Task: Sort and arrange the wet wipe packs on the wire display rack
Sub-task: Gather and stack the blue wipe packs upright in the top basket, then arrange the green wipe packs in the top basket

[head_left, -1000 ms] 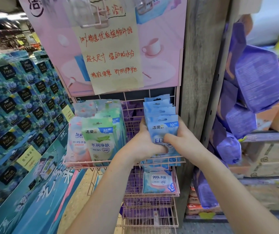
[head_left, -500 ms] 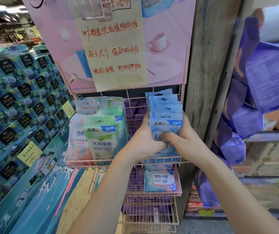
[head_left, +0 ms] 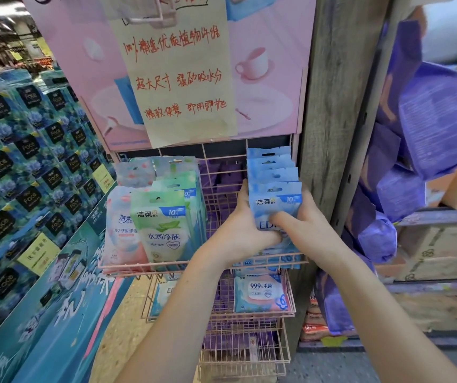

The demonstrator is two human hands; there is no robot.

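Head view: hands (head_left: 274,230) around blue packs (head_left: 274,189).

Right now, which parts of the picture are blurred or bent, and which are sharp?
Head view: the blue wet wipe packs between both hands are sharp; the purple hanging bags at right are smeared; the grey wooden post leans from wide-angle distortion.

Even, bright indoor light; no hard shadows. Wide-angle bending at the edges. Upper left and right margins blurred; centre sharp.
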